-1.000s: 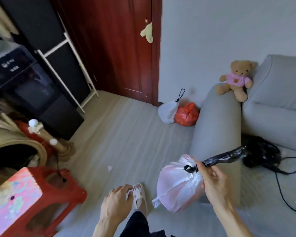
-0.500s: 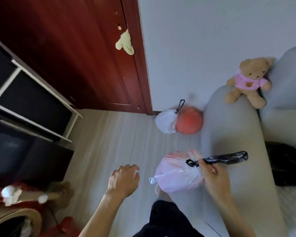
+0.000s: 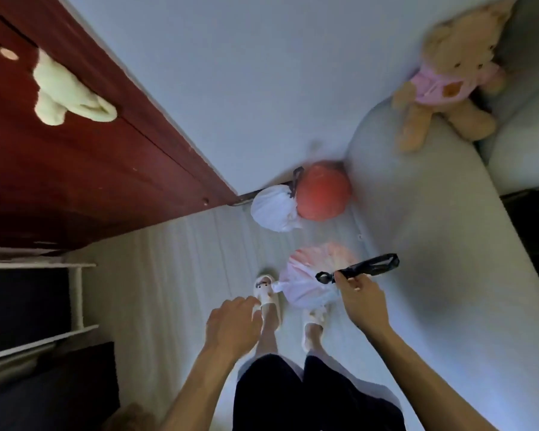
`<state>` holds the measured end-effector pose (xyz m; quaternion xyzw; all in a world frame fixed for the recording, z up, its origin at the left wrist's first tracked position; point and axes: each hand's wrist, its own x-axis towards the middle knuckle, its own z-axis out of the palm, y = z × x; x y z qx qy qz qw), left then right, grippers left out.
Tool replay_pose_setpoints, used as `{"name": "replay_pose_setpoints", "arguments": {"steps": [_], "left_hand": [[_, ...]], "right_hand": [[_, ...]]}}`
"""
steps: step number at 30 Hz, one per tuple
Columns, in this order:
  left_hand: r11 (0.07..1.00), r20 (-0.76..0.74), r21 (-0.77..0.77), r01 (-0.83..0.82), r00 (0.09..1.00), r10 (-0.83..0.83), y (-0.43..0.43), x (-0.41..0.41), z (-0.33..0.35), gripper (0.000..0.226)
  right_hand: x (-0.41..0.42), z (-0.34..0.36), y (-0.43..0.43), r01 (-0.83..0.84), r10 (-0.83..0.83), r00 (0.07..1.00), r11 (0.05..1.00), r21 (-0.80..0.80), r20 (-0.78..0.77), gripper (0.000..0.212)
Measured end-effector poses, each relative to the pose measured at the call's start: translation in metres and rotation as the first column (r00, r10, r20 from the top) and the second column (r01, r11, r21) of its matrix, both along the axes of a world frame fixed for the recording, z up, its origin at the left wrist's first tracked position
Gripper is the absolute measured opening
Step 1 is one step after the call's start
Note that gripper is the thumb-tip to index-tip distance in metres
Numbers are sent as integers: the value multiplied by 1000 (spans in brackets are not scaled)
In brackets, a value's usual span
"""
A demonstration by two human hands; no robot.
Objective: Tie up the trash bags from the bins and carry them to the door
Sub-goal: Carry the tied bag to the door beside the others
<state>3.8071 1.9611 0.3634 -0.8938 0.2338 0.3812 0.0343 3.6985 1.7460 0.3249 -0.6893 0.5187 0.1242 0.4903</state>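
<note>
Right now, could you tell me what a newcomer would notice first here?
The right hand holds a pink trash bag by its black drawstring, beside the grey sofa. An orange bag and a white bag sit touching in the corner by the red door. A teddy bear in pink perches on the sofa arm.

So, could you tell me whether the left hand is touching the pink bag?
Apart. The head view shows a slipper and floor between the left hand and the bag, which the right hand holds by its black tie.
</note>
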Motion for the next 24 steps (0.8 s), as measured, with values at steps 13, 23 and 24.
{"name": "replay_pose_setpoints", "arguments": {"steps": [13,23,24], "left_hand": [[811,550,-223,541,757,-353,-156,209,-163,55],[837,806,-62,544,522,-280,-194,315,-183,97],[834,811,-54,550,511,-285,-193,318,-187,98]], "right_hand": [[90,-190,-45,266,-265,957,964,-10,-118,36],[180,-285,-76,271,-271,962,963,-2,19,32],[187,-289,-77,290,-289,955,957,3,61,29]]}}
